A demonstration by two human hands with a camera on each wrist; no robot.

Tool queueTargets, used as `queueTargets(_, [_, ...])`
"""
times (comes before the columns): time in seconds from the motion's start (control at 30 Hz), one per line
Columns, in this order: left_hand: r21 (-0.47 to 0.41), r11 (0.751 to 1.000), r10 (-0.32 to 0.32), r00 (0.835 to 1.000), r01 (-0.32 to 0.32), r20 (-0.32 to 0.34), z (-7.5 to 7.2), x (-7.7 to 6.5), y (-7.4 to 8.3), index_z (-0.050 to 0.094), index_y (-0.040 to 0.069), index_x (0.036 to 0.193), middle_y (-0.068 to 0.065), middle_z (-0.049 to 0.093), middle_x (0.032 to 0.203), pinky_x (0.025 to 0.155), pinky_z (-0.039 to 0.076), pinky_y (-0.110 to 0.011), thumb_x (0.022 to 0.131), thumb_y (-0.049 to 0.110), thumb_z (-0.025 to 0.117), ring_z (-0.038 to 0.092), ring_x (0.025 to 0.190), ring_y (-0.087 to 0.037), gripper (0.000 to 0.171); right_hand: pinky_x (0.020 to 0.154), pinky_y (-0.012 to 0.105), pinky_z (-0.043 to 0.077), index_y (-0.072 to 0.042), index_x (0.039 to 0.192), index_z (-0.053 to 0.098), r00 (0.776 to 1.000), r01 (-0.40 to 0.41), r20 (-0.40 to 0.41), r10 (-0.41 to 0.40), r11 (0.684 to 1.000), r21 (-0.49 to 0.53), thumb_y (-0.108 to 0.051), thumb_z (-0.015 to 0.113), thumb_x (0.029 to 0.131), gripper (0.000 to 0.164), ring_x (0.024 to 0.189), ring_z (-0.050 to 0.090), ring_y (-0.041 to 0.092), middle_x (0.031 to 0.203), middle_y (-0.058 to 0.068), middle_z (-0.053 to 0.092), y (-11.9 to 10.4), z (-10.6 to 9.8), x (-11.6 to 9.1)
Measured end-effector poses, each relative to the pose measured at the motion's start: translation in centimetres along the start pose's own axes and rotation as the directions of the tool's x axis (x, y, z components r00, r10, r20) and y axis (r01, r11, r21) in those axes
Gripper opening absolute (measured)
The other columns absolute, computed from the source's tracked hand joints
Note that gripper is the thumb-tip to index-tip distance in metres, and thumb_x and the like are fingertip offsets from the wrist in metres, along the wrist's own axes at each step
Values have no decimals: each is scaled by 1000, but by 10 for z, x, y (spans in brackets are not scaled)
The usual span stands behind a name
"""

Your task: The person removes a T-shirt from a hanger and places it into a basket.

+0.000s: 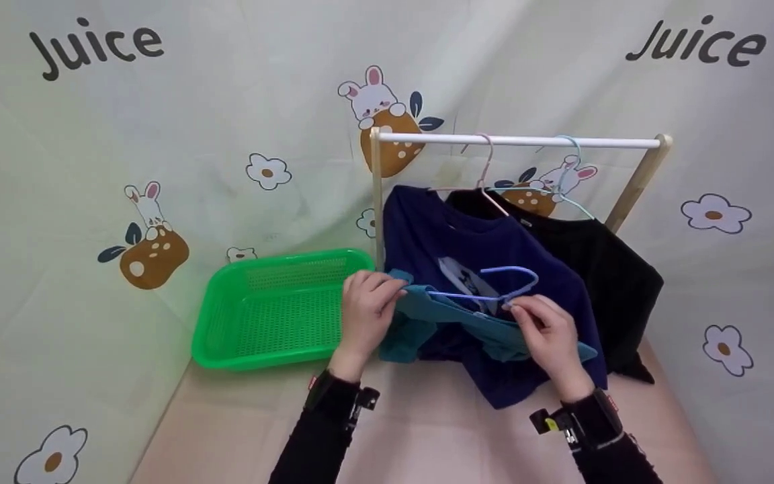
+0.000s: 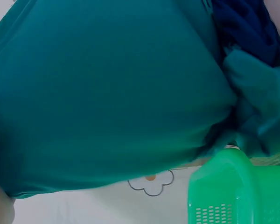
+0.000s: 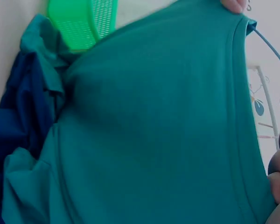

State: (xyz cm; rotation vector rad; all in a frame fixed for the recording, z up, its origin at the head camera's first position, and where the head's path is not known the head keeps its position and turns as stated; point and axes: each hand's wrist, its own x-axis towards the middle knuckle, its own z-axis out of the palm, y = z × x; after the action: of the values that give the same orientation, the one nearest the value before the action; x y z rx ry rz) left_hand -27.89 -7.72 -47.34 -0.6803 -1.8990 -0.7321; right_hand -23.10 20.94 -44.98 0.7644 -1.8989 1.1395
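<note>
A teal T-shirt (image 1: 447,312) hangs between my two hands, its body spread wide in both wrist views. My left hand (image 1: 368,306) pinches its left shoulder, and a blue hanger (image 1: 464,295) runs into the shirt there. My right hand (image 1: 551,333) grips the shirt's upper edge (image 3: 259,186), fingertips right at the base of the hanger's hook (image 1: 528,277). The hook points up and curves back left. Most of the hanger's right arm is hidden by the shirt and hand.
Behind the hands, a rack with a white rod (image 1: 420,138) bears a navy T-shirt (image 1: 420,222) on a pink hanger (image 1: 488,165) and a black T-shirt (image 1: 629,282) on a mint hanger (image 1: 572,168). A green basket (image 1: 216,323) stands left of the rack on the pale tabletop (image 1: 414,430).
</note>
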Motion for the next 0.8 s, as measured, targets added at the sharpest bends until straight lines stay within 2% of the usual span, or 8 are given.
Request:
queueTargets(0.2, [-55,996,-73,995,70,-69,-14,1,0,73,6,89,-4,70,89,73,46,-41,89,11,72,60,83,-25,5,59,16,38,5,84,70,1000,-8,10,8,1000,-24,27,65,74,24,61,50,14,74,13,64,-8,-6,11])
queueTargets(0.43, [-89,984,-167,977,156,-136,-26,-3,-5,72,3,89,-7,70,89,79,47,-38,94,10,67,61,85,-28,10,63,14,39,5,84,69,996,-92,17,93,995,-38,23,65,80,18,66,52,14,77,14,65,-5,-9,14])
queueTargets(0.63, [-115,963,-266,938,245,-225,-31,-3,-7,70,1,88,-10,69,86,79,46,-38,89,-2,68,61,83,-29,3,63,13,39,6,84,69,988,-151,10,151,988,-33,20,63,84,16,68,52,9,80,16,66,-7,-12,16])
queueTargets(0.8, [-104,941,-339,899,323,-277,-31,-2,-8,70,0,86,-11,69,85,77,47,-41,88,-3,69,62,82,-29,4,61,13,39,9,85,68,981,-196,9,196,980,20,21,59,86,15,66,51,8,78,21,62,-9,-14,17])
